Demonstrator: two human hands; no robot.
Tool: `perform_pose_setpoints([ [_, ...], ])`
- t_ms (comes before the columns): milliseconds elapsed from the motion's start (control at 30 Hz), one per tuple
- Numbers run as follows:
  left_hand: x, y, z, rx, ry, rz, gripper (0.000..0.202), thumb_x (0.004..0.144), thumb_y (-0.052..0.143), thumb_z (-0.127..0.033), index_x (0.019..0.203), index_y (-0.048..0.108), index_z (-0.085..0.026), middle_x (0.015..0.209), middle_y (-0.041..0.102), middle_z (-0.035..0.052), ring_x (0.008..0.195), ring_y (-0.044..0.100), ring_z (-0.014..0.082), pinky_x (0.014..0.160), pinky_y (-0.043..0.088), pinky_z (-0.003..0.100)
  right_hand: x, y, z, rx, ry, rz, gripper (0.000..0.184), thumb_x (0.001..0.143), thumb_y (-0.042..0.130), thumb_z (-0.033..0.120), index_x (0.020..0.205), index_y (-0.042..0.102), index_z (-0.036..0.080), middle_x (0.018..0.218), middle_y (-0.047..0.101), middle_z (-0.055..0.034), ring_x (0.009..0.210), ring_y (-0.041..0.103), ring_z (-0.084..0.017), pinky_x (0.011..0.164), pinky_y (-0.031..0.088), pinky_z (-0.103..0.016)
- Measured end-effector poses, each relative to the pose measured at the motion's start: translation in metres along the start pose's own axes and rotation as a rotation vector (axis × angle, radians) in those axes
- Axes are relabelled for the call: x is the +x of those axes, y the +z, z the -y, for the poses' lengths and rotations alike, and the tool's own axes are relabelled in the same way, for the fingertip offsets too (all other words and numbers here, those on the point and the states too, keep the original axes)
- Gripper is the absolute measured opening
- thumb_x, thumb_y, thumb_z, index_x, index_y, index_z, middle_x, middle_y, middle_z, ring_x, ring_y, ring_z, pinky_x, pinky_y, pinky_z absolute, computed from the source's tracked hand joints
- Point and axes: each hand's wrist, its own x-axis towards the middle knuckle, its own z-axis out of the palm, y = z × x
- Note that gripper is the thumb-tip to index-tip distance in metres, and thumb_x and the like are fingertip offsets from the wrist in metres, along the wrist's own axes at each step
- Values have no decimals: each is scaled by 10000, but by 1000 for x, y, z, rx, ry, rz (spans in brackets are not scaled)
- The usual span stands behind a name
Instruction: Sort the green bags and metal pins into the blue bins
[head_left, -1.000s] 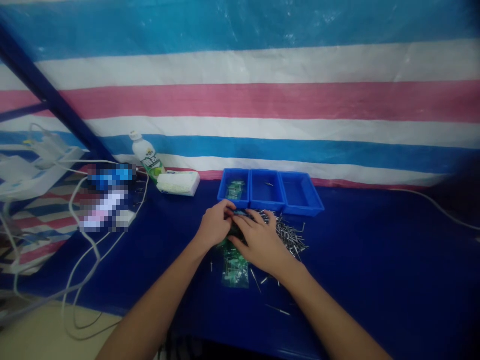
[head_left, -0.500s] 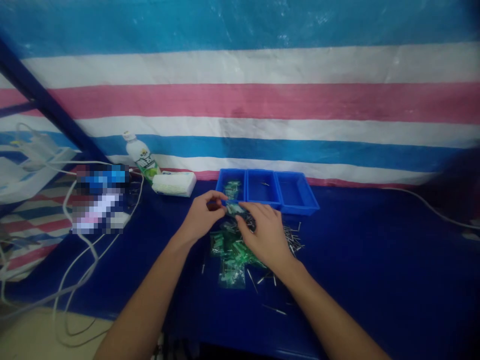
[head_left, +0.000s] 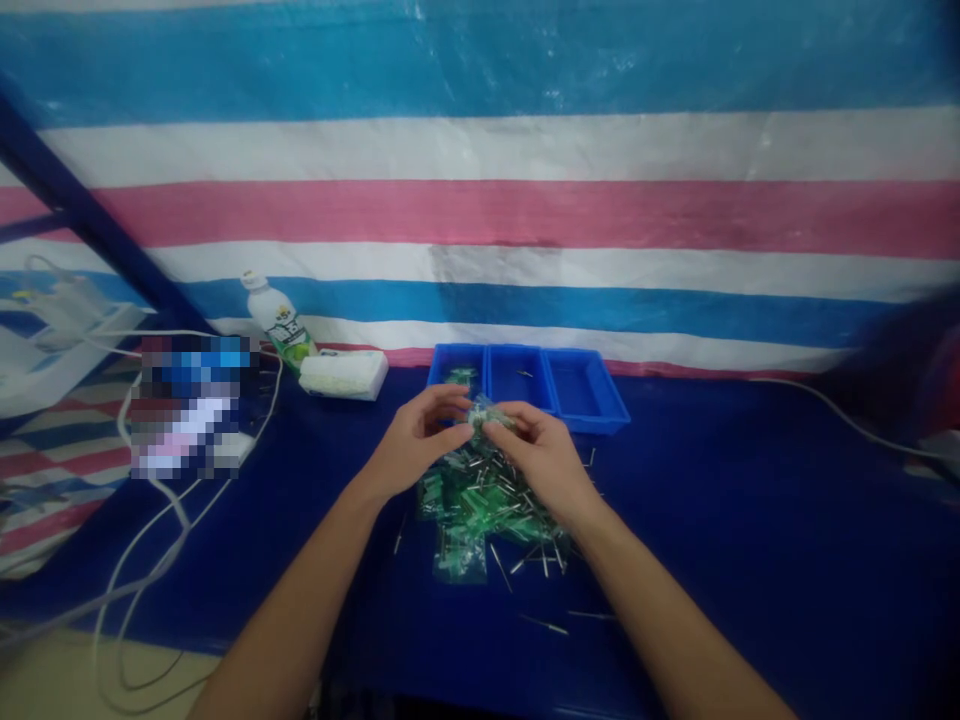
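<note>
Between my two hands is a small clear plastic bag with pale green pieces inside. My left hand pinches its left side between thumb and fingers. On its right side my right hand grips it, thumb in front and fingers curled behind. Right below lies a heap of screws mixed with green plastic pieces. A filled clear bag rests flat at the heap's near edge. Behind my hands stands a row of three blue trays; green-filled bags show in the left one.
A white bottle and a white tissue pack stand at the back left. White cables run along the left side. Loose screws lie on the blue tabletop. A striped sheet hangs behind.
The bag between my hands is now bunched up instead of stretched out. My right hand has curled its fingers and uncovered more of the heap. The view has shifted slightly.
</note>
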Motion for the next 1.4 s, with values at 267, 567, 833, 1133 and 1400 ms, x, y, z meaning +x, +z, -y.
perform_pose_setpoints([
  [267, 9, -1, 10, 269, 163, -478, 218, 827, 739, -325, 990, 742, -180, 893, 748, 40, 768, 683, 177, 721, 547, 306, 3, 1, -2, -42, -125, -195, 332, 826, 711, 393, 1104, 671, 217, 845, 722, -25, 648, 552, -152, 625, 433, -311],
  [567, 15, -13, 21, 1037, 281, -347, 283, 816, 752, -337, 1085, 714, -260, 1280, 673, 42, 1303, 521, 306, 1122, 336, 506, 0, -16, -2, -814, -317, -127, 184, 917, 580, 315, 979, 725, 220, 916, 728, -51, 839, 611, -235, 762, 448, -385],
  [833, 13, -14, 26, 964, 261, -293, 209, 883, 652, -297, 1066, 701, -209, 1158, 677, 79, 1132, 596, 269, 1032, 429, 431, -7, -10, -14, -1240, -362, 55, 133, 894, 626, 271, 943, 744, 236, 1039, 691, -78, 985, 561, -302, 753, 395, -428],
  [1133, 5, 1, 17, 880, 367, -220, 205, 918, 620, -294, 1090, 695, -213, 1166, 658, 74, 1137, 570, 255, 1033, 422, 427, -7, -10, -14, -1245, -334, 62, 132, 915, 615, 258, 967, 731, 225, 1045, 680, -82, 1004, 541, -306, 756, 376, -432],
  [1400, -2, -2, 11, 870, 198, 107, 221, 947, 578, -342, 1107, 688, -236, 903, 667, 23, 744, 614, 168, 704, 455, 304, -5, -13, -15, -1166, -329, 33, 86, 915, 615, 216, 921, 696, 243, 1045, 688, -50, 1015, 529, -291, 773, 340, -415],
])
